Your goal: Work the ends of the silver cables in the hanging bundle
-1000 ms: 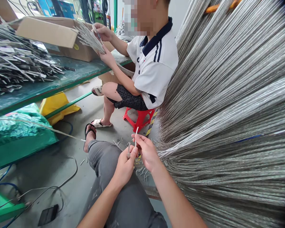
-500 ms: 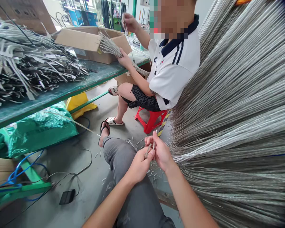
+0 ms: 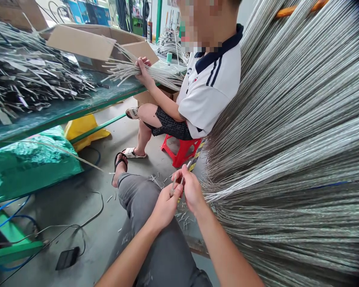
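Observation:
Above my lap, my left hand [image 3: 166, 203] is closed, its thumb and forefinger pinching a small thin metallic piece [image 3: 173, 184] whose exact kind I cannot make out. Right beside it, my right hand [image 3: 192, 190] is closed around a thin grey cable [image 3: 182, 180], with a pale tip [image 3: 188, 164] poking up past the thumb. The two hands nearly touch, and the fingers partly cover both pieces. A large bundle of long braided grey cables [image 3: 287, 159] hangs close to my right forearm.
A person [image 3: 212, 87] on a red stool [image 3: 179, 149] holds a bunch of cables [image 3: 122, 69] by an open carton [image 3: 83, 42]. On the green workbench [image 3: 86, 101] lies a heap of cables [image 3: 26, 67]. Cut scraps [image 3: 185, 219], a black pedal [image 3: 67, 258] and cords are on the floor.
The view has shifted slightly, so most things sit further left. The other person's raised hand has come down out of sight. My hands keep their grips, with the pale tip showing more.

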Available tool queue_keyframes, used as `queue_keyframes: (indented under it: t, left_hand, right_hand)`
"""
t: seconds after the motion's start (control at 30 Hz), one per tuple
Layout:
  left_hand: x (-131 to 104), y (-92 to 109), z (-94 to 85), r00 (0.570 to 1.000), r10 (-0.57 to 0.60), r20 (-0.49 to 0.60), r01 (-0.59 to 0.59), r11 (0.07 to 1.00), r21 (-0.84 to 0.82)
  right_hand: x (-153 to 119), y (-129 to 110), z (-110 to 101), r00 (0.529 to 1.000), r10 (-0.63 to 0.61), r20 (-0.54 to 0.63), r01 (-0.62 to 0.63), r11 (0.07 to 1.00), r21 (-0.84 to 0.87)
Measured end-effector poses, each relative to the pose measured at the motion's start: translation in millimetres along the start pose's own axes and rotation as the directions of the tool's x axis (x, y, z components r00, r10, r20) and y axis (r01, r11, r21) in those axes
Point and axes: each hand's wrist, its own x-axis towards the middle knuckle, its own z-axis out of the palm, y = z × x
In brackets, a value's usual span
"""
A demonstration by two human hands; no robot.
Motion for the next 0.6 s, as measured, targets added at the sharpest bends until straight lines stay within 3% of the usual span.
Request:
queue_keyframes:
  t: [0.23, 0.47, 0.6]
  left_hand:
    - [3, 5, 1.6, 1.0, 0.018, -0.025, -0.018, 1.0, 0.007]
    - [1, 2, 0.6, 0.997, -0.013, -0.074, 0.013, 1.0, -0.01]
    - [1, 3, 2.2, 0.997, -0.005, -0.079, 0.004, 1.0, -0.008]
  right_hand:
    - [11, 9, 3, 0.996, 0.014, -0.088, -0.004, 0.993, 0.121]
    - [1, 8, -1, 0.999, 0.051, -0.009, -0.049, 0.988, 0.149]
    - [-5, 13, -3, 0.999, 0.027, -0.047, -0.018, 0.985, 0.172]
